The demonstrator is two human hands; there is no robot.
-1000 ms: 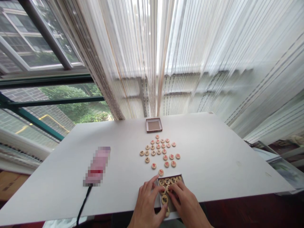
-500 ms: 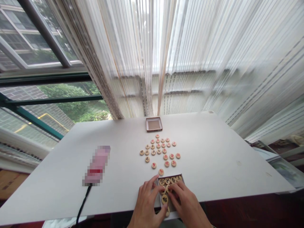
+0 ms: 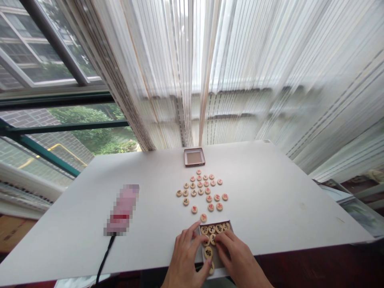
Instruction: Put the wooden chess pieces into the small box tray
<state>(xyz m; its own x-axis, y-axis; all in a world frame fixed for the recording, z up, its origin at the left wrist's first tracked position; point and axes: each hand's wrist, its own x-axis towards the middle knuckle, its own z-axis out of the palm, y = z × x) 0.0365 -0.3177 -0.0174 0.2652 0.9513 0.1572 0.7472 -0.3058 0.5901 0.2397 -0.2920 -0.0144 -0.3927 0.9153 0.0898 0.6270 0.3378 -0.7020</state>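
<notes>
A shallow box (image 3: 217, 257) with round wooden Chinese chess pieces in it lies at the table's near edge. Four black-marked pieces fill its far row, with several more along the left side. My left hand (image 3: 188, 255) is curled over the box's left wall, fingertips by a piece and thumb at the pieces nearer me. My right hand (image 3: 235, 253) reaches in from the right, its fingertips against a black-marked chess piece (image 3: 213, 239) in the second row. Just beyond the box is a red-marked chess piece (image 3: 203, 217).
Several red- and black-marked pieces (image 3: 200, 184) are scattered face up on the white table (image 3: 270, 200). Behind them sits an open box lid (image 3: 194, 157). A blurred pink object (image 3: 123, 209) with a black cable (image 3: 105, 256) lies left. Curtains (image 3: 228, 80) hang behind the table.
My right hand has shifted slightly right, so more of the second-row piece shows. My left hand and the scattered pieces have stayed in place.
</notes>
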